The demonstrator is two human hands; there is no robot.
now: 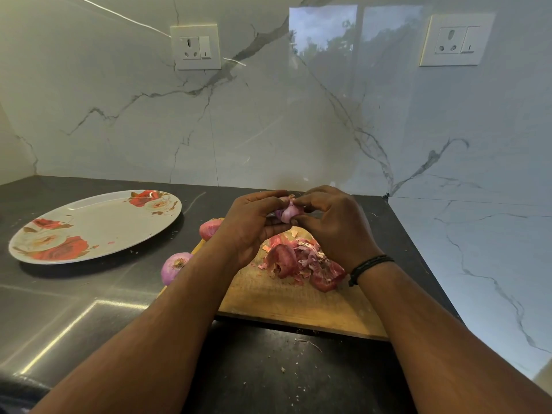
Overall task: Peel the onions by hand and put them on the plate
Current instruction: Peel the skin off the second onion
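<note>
I see my left hand (251, 225) and right hand (331, 222) both pinching one small onion (286, 213) above the board (286, 303). Peels (301, 261) lie below. Two onions (175, 265) wait at 9 o'clock; the plate (98, 225) lies farther that way.

glossy marble-look wall (268, 121) with grey veins, mirror-like reflections. dark stone counter (89, 294), polished, speckled. wooden cutting board (283, 303), matt, scuffed. smooth glossy plate (98, 225) with printed roses. papery dry onion skins (301, 261). held onion (286, 213) smooth, shiny. white plastic sockets (195, 46).
</note>
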